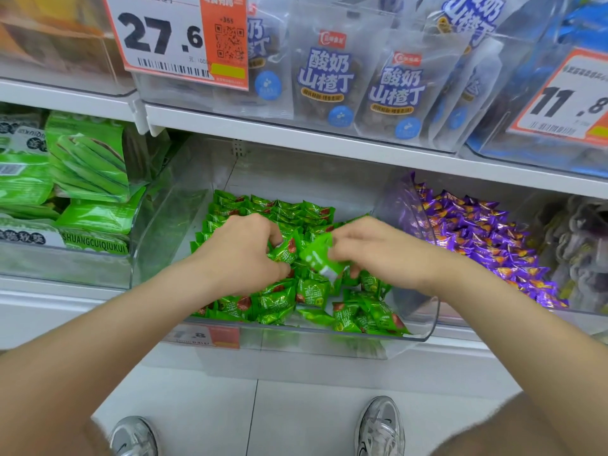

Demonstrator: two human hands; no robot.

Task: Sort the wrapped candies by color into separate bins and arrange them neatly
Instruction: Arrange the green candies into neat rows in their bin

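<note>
A clear plastic bin (418, 337) on the lower shelf holds several green wrapped candies (279, 304), in neat rows at the back and loose at the front. Both hands are inside it. My left hand (240, 251) curls its fingers round a green candy (284, 253) in the middle of the pile. My right hand (371, 248) pinches another green candy (320, 258), blurred and lifted a little above the pile. The bin to the right holds several purple wrapped candies (487, 238).
A clear bin of green snack packets (88, 166) stands on the left. The upper shelf (296, 133) carries blue-lettered pouches (325, 83) and price tags (164, 37). Grey packets (579, 238) lie at the far right. My two shoes show on the white floor tiles (256, 419).
</note>
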